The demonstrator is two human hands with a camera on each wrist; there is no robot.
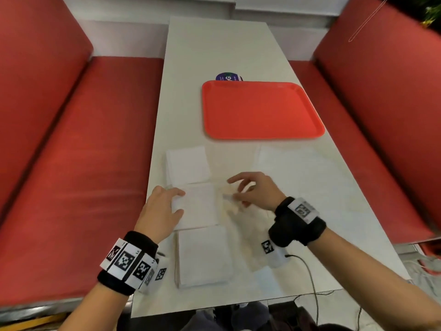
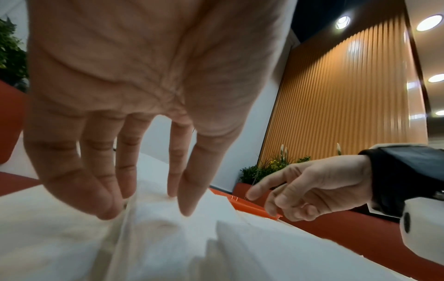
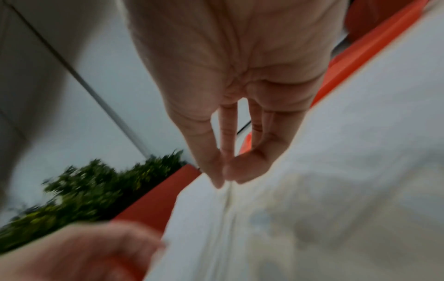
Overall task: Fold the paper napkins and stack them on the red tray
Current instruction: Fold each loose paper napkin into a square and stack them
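Note:
On the white table lies a white napkin point(image 1: 200, 206) between two stacks of napkins, one farther point(image 1: 187, 164) and one nearer point(image 1: 204, 255). My left hand point(image 1: 179, 203) rests on the napkin's left edge, its straight fingers point(image 2: 105, 207) pressing the paper point(image 2: 156, 218). At the right edge my right hand point(image 1: 232, 195) pinches a lifted layer between thumb and forefinger point(image 3: 222, 178). An unfolded napkin point(image 1: 293, 163) lies flat to the right. Beyond them sits the red tray point(image 1: 262, 111), with nothing on it.
Red padded benches point(image 1: 71, 163) run along both long sides of the table point(image 1: 214, 48). A round purple sticker point(image 1: 228, 77) peeks out behind the tray. A black cable point(image 1: 310, 271) trails over the table's near right edge.

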